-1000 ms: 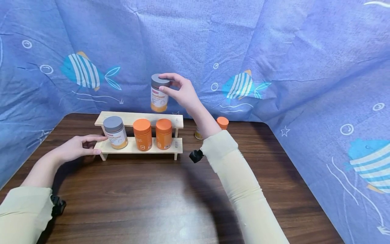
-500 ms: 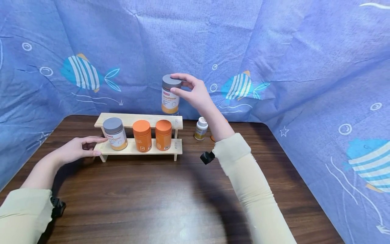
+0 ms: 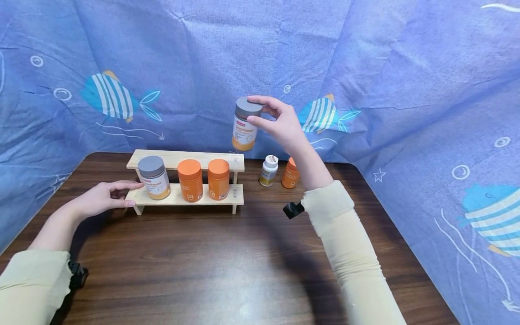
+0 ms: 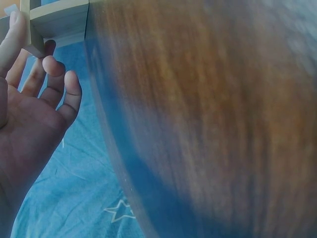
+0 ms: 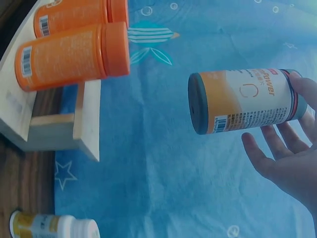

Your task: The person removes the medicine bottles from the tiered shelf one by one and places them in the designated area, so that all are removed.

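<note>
My right hand (image 3: 280, 119) grips a supplement jar (image 3: 245, 128) by its grey lid, thumb on the near side and fingers over the far side. The jar, white and orange with "Power" on its label, hangs upright in the air to the right of and above a two-tier wooden rack (image 3: 183, 158). In the right wrist view its base (image 5: 199, 103) faces the rack. My left hand (image 3: 97, 197) pinches the left end of the rack's lower shelf. On that shelf stand a matching grey-lidded jar (image 3: 157, 184) and two orange jars (image 3: 190, 181).
Right of the rack, a small white bottle (image 3: 268, 171) with a gold label stands on the dark wood table (image 3: 195, 262). Beside it is another orange jar (image 3: 290, 175), partly behind my right forearm. A blue fish-print cloth (image 3: 195, 54) hangs behind the table.
My right hand has carried the grey-lidded jar rightward, from over the rack to beyond its right end. The white bottle and rear orange jar have come into fuller sight. My left hand stays put.
</note>
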`<state>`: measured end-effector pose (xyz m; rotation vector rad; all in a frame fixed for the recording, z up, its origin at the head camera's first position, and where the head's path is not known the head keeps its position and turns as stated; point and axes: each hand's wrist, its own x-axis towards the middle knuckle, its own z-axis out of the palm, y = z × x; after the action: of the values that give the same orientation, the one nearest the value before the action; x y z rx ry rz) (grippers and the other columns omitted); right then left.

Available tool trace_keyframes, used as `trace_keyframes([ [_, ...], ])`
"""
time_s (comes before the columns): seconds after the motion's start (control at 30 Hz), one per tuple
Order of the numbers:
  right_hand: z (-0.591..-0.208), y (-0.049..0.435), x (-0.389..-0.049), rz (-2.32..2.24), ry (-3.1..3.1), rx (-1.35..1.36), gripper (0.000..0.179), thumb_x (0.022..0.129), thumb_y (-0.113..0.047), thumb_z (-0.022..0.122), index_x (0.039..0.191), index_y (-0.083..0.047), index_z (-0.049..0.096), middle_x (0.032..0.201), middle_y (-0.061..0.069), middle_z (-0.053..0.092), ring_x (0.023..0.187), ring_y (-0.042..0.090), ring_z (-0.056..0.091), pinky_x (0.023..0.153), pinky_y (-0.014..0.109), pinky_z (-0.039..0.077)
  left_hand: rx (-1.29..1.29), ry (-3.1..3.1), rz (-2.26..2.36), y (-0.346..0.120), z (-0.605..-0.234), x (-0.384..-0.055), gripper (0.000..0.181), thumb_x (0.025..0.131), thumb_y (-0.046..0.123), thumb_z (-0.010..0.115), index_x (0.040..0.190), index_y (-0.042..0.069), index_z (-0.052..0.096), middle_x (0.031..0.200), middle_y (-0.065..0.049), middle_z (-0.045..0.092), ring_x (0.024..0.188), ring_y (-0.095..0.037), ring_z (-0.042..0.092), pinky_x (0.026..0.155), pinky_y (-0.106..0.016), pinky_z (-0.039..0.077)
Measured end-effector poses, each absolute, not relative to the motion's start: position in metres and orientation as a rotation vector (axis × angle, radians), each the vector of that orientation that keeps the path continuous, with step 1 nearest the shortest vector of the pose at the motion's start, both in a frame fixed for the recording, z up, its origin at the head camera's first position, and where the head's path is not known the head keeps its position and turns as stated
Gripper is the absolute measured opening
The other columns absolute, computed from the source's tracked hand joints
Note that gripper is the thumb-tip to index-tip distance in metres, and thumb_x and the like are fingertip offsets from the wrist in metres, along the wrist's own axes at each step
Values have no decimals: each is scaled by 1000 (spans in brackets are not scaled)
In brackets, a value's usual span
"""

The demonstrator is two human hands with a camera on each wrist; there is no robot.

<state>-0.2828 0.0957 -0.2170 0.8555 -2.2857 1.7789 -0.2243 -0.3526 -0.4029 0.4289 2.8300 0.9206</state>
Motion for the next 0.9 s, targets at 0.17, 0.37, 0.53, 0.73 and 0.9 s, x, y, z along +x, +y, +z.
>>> trace_keyframes([
  [0.17, -214, 111, -280, 1791, -2260, 858, 41, 83, -15, 73, 123, -13, 62, 125, 2, 58, 113, 16, 55, 92, 38, 46, 422, 2822, 928, -353, -403, -225, 59, 85, 35, 70, 136, 12, 52, 116, -11, 58, 75, -12, 43, 64, -27, 36],
  [0.37, -215, 132, -281, 1798, -2234, 830, 41, 83, -13, 73, 122, -12, 63, 127, 3, 57, 116, 17, 52, 95, 38, 43, 419, 2823, 922, -353, -404, -225, 60, 84, 36, 70, 136, 12, 51, 116, -11, 58, 76, -12, 43, 64, -26, 36],
  [0.53, -217, 149, -283, 1799, -2224, 823, 40, 83, -11, 73, 122, -11, 64, 125, 5, 58, 117, 18, 51, 95, 37, 42, 421, 2822, 919, -354, -405, -228, 60, 84, 35, 71, 136, 13, 51, 118, -11, 58, 76, -12, 43, 64, -26, 37],
  [0.73, -220, 166, -284, 1794, -2220, 821, 40, 83, -9, 72, 122, -11, 63, 124, 6, 58, 116, 20, 51, 91, 33, 44, 419, 2807, 935, -353, -404, -227, 60, 85, 35, 70, 137, 12, 51, 99, -6, 58, 71, -11, 42, 61, -27, 36],
  [0.9, -222, 178, -284, 1803, -2217, 814, 40, 83, -8, 71, 122, -10, 63, 126, 6, 56, 117, 19, 50, 90, 30, 45, 423, 2804, 944, -353, -402, -225, 59, 85, 35, 70, 136, 12, 51, 85, -3, 53, 69, -12, 41, 60, -27, 35],
])
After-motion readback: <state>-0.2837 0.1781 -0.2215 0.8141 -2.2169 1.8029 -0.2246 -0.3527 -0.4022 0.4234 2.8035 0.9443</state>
